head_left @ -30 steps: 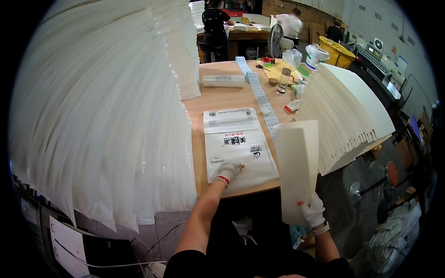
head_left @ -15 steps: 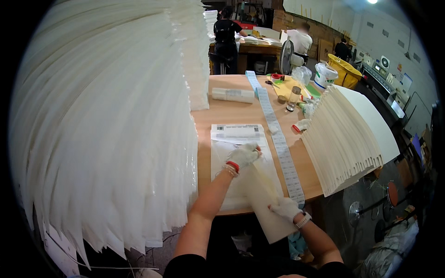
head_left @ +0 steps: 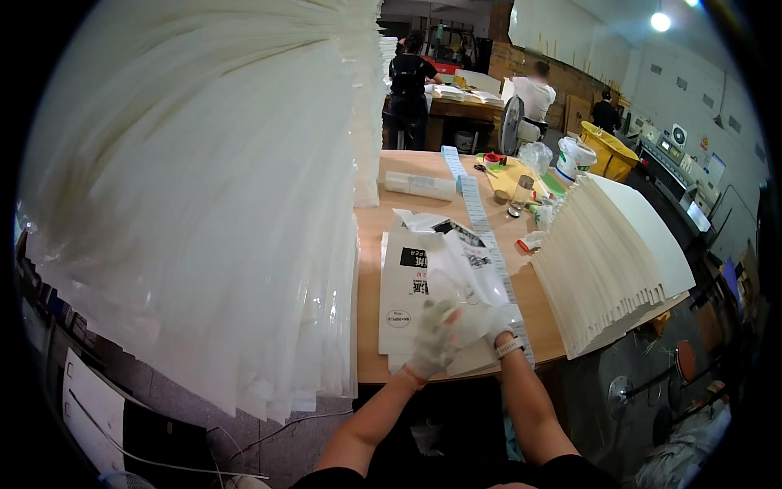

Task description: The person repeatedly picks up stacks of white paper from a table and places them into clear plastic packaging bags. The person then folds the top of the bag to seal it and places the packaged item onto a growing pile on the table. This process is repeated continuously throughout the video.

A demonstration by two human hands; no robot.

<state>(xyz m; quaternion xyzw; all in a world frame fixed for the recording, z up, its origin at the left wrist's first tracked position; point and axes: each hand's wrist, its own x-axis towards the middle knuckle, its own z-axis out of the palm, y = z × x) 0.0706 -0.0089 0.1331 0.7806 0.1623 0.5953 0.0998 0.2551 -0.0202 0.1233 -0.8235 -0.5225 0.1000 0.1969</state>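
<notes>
I have two gloved hands, at least one printed white bag (blur leaves me unsure of more), one glass jar, one white bucket, one fan, three other people.

the head camera, left one of a side-by-side fisheye pair worn on the person's head, looks forward and down across the counter, with the forearms coming in from the lower edge and the hands close, just below centre. its view is upright and unmirrored, so wide that a tall white stack fills the near left while the far wall and a lit lamp show at upper right, and straight edges bow toward the dark rim.
</notes>
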